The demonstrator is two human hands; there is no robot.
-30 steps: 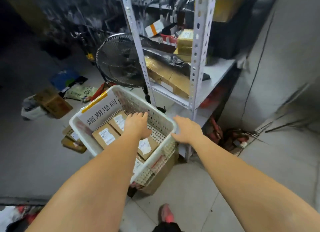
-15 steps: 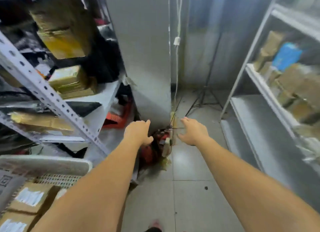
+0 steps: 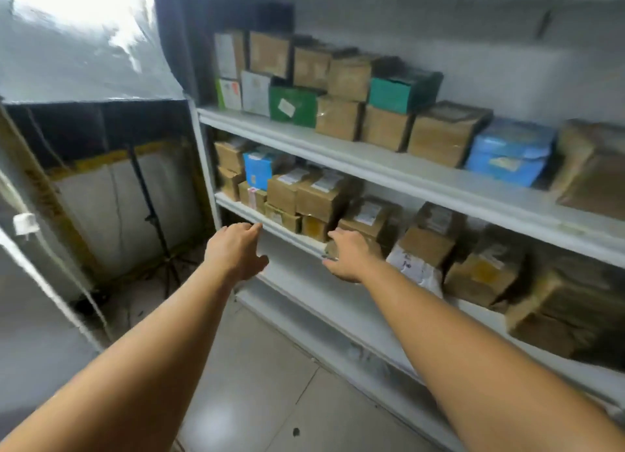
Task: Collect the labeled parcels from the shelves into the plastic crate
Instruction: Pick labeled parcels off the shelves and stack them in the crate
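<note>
Closest to the camera, two bare forearms stretched forward over a grey tiled floor (image 3: 263, 367). Beyond them the left hand (image 3: 236, 252) was released and held nothing. Its fingers were straight and pointed at the front edge of the middle shelf (image 3: 280, 230), with the thumb held apart. The fingertips lay just beside that edge, and whether they touched it could not be told.

The right hand (image 3: 350, 257) was likewise released. Its fingers and thumb were spread above and below a small brown parcel (image 3: 333, 248) at the front of the same shelf, and blur hid whether the hand was in contact with it. Just right of that hand a white bag parcel (image 3: 417, 265) with handwriting leaned against brown boxes. Below the hands ran a bare white lower shelf (image 3: 321, 303).

Behind the hands, on the middle shelf, labelled brown parcels (image 3: 324, 194) were stacked two high. A blue box (image 3: 258, 169) stood among them near the left end, and more brown boxes ran off to the right.

Farther back, the upper shelf (image 3: 372, 167) carried a green parcel (image 3: 292, 106) with a white label, a teal box (image 3: 402, 91) resting on brown boxes, and a light blue parcel (image 3: 510, 150) toward the right.

Left of the shelving, well apart from the hands, a black tripod stand (image 3: 152, 215) stood on the floor before a pale panel. A white cord with an inline switch (image 3: 24, 223) hung at the far left.
</note>
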